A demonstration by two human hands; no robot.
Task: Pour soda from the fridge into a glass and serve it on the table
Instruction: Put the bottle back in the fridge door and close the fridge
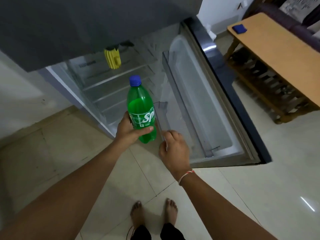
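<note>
We see a dim, slightly soft indoor frame; glare streaks the floor (pixel 307 203) at lower right and the fridge door (pixel 209 47) edge, and wide-angle distortion bends the edges.
</note>
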